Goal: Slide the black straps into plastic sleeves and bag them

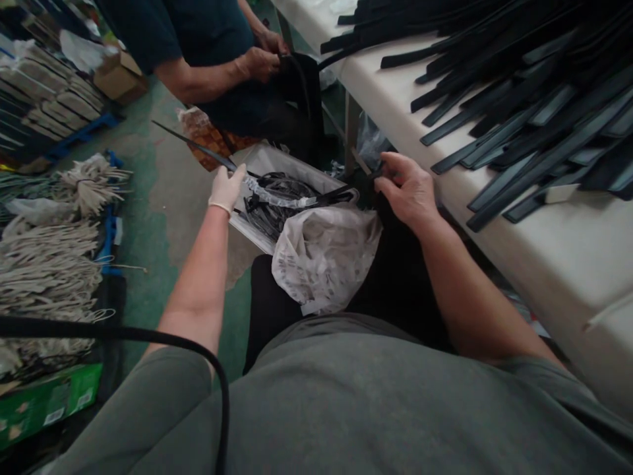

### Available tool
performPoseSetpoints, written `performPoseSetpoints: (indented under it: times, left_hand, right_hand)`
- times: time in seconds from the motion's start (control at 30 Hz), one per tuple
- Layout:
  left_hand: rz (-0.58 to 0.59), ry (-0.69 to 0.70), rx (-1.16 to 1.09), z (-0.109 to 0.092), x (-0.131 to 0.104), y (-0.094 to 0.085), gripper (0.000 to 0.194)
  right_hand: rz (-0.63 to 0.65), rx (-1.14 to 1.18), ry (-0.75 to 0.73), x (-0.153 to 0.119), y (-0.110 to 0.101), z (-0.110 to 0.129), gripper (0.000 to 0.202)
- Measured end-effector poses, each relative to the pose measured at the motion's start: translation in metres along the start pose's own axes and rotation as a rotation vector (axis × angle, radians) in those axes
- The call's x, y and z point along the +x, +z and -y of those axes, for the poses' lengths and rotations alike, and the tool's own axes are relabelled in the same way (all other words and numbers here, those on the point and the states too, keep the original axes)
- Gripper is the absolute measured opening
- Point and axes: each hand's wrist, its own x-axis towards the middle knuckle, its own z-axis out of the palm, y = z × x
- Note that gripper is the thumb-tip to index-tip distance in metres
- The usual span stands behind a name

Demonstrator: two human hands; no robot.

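Observation:
My left hand [227,188], in a pale glove, is closed around a long thin black strip [198,146]. One end of the strip sticks out to the upper left. A crumpled whitish plastic band [277,196] stretches rightward from this hand, above a light grey bin [309,170] of tangled black strips [271,221]. My right hand [406,188], bare, pinches a small dark piece by the table edge; its kind is unclear. A narrow light-coloured sliver [362,161] shows beside those fingertips. On my lap lies a crumpled white printed bag [329,257].
Many flat black strips [494,132] overhang the white-covered table [564,257] at right. Another person [212,59] sits ahead, hands on a dark strip. Bundles of pale strips [49,264] and a cardboard box [121,76] stand at left. A black cable [188,342] crosses my left arm.

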Motion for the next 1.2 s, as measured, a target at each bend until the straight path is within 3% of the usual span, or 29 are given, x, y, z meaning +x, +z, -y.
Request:
performPoseSetpoints:
  times: [0.1,0.2,0.27,0.3,0.37,0.47,0.57,0.67,0.73,0.8,0.87,0.9,0.97,1.07,1.13,1.2]
  left_hand:
    - [-0.023,0.044,0.142,0.003,-0.022,0.021,0.034]
    - [0.271,0.293,0.259,0.017,-0.079,0.061,0.027]
    - [0.501,0.499,0.376,0.028,-0.116,0.088,0.031]
    - [0.561,0.580,0.449,0.033,-0.130,0.099,0.036]
    - [0.598,0.692,0.596,0.043,-0.147,0.114,0.042]
    - [0.607,0.746,0.725,0.050,-0.152,0.118,0.024]
    - [0.608,0.670,0.649,0.047,-0.150,0.103,0.016]
    - [0.539,0.392,0.325,0.036,-0.159,0.078,0.024]
    - [0.501,0.171,0.011,0.027,-0.174,0.061,0.028]
    - [0.496,-0.024,-0.302,0.019,-0.193,0.048,0.031]
    - [0.518,-0.198,-0.547,0.012,-0.214,0.041,0.035]
    - [0.534,-0.267,-0.632,0.009,-0.224,0.040,0.036]
    - [0.561,-0.342,-0.732,0.005,-0.242,0.042,0.038]
    - [0.596,-0.334,-0.751,0.003,-0.262,0.048,0.040]
    - [0.600,-0.282,-0.684,0.006,-0.268,0.051,0.042]
    - [0.538,-0.205,-0.559,0.011,-0.268,0.049,0.041]
  right_hand:
    - [0.049,-0.120,0.035,-0.021,0.000,-0.019,0.042]
    - [0.126,-0.119,0.073,-0.057,0.002,-0.030,0.032]
    - [0.175,-0.119,0.088,-0.080,0.005,-0.034,0.027]
    - [0.205,-0.126,0.082,-0.090,0.006,-0.034,0.025]
    - [0.273,-0.148,0.048,-0.104,0.009,-0.033,0.024]
    - [0.377,-0.181,0.006,-0.115,0.010,-0.030,0.024]
    - [0.427,-0.182,0.025,-0.117,0.008,-0.028,0.024]
    - [0.489,-0.079,0.144,-0.120,0.009,-0.020,0.022]
    - [0.642,0.093,0.290,-0.126,0.013,-0.007,0.026]
    - [0.886,0.318,0.448,-0.135,0.020,0.011,0.036]
    - [1.079,0.535,0.571,-0.144,0.030,0.031,0.045]
    - [1.115,0.626,0.622,-0.149,0.036,0.040,0.048]
    - [1.045,0.769,0.726,-0.154,0.049,0.053,0.050]
    - [0.812,0.859,0.922,-0.152,0.066,0.060,0.046]
    - [0.731,0.812,0.998,-0.148,0.072,0.056,0.034]
    - [0.722,0.680,0.968,-0.143,0.074,0.050,0.022]
